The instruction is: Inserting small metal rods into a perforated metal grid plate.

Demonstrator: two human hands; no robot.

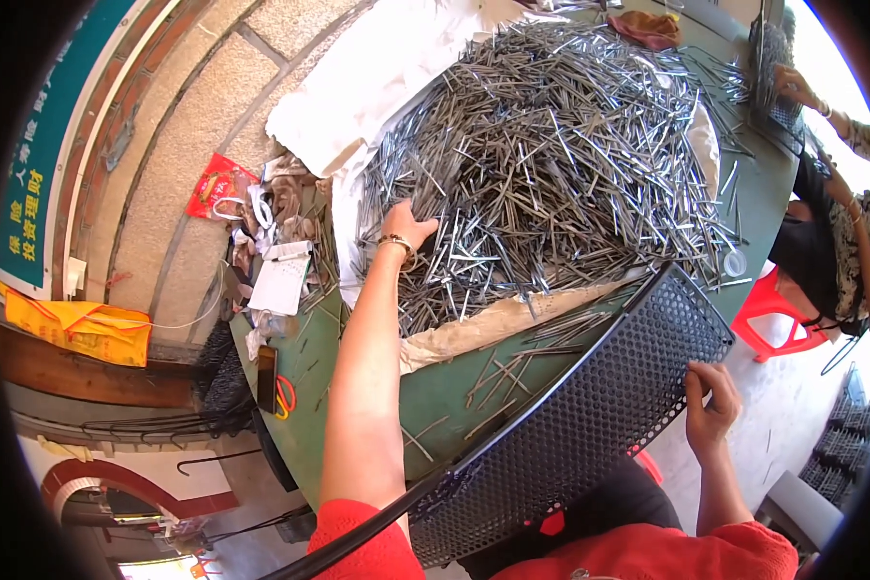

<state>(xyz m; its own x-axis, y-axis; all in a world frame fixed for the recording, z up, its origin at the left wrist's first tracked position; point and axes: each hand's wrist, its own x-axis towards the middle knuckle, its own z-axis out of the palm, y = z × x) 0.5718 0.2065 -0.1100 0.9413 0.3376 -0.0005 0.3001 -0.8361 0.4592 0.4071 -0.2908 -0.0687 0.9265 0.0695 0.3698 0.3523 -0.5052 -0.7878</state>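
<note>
A big heap of thin grey metal strips (561, 145) lies on white and brown sheeting on a green table. My left hand (411, 230), a bracelet at its wrist, reaches into the heap's left side; its fingers are closed among the strips, with the tips partly hidden. A long, curved black perforated panel (570, 406) stands tilted across my lap, leaning at the table's front edge. My right hand (713, 401) is at the panel's right end with fingers curled and pinched together. What these fingers hold, if anything, is too small to make out.
On the table's left are a phone (267, 379), orange-handled scissors (284, 397), a white pad (280, 284) and a red packet (222, 188). At right, another person's hand (799, 89) holds a dark mesh panel (775, 87). A red stool (778, 319) stands below.
</note>
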